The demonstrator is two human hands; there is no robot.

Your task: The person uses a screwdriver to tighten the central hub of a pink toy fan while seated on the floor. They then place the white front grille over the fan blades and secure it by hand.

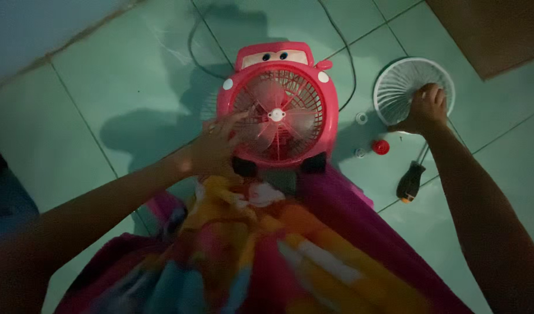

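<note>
On the tiled floor point(133, 87), right hand point(427, 107) grip closes on the white grille point(395, 87), arm extended, right of the pink fan point(277, 104). Left hand point(217, 145), fingers spread, rests against the fan's front; screwdriver point(410, 181) lies right of the fan.

I sit on a floor point(122, 81) of pale green tiles with dark grout lines. A red fan point(277, 104) shaped like a car stands on it right in front of my lap, its cord point(342, 43) curling over the tiles behind it. To its right a round white grille point(398, 87) lies flat. Between the fan and the grille sit a small clear ring point(361, 118), a red cap point(381, 146) and another small piece point(360, 153). A screwdriver point(410, 180) with a black handle lies nearer me. A brown mat point(493, 32) covers the far right corner.
</note>
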